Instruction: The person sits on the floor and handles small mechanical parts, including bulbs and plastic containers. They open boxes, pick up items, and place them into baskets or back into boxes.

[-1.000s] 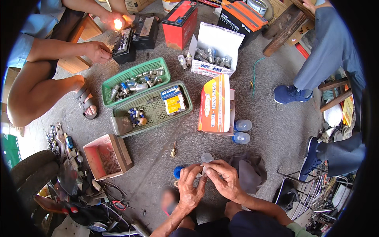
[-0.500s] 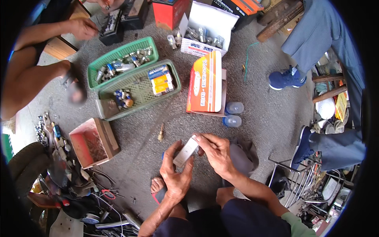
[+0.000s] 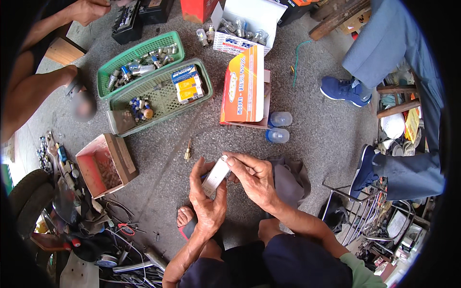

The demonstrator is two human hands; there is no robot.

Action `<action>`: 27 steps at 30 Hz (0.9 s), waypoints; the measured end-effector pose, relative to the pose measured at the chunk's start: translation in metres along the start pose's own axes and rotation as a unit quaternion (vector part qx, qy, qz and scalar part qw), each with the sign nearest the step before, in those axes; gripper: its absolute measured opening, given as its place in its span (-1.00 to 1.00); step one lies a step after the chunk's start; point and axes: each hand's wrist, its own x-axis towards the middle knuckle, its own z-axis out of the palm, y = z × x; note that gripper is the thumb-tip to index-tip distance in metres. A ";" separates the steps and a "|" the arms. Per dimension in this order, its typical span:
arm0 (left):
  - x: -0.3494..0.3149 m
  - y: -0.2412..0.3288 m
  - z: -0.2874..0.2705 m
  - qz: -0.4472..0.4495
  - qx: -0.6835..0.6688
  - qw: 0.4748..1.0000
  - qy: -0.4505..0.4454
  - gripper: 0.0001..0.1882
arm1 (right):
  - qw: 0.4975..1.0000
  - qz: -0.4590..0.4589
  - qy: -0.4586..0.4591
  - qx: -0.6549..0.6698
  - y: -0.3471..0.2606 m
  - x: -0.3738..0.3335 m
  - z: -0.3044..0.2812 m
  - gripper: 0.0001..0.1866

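One small white box (image 3: 217, 175) is held above the ground (image 3: 312, 126), its sides pinched by the left hand (image 3: 210, 206), its far end by the right hand (image 3: 257, 185), probably to be kept steady

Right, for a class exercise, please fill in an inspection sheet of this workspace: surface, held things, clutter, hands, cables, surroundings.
Surface: rough grey floor.
Held things: small white box, tilted.
Clutter: bright green basket of bulbs, duller green basket, orange box, blue-capped containers; tools at left.
Hands: left hand grips the box's lower part; right hand touches its upper end.
Cables: green wire on the floor.
Surroundings: co-worker's hand at upper left, blue shoes at right.
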 end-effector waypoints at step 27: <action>0.007 0.000 -0.018 -0.138 -0.021 0.980 -0.144 -0.63 | 0.894 -0.347 -0.042 -0.280 0.009 -0.006 -0.008 -0.59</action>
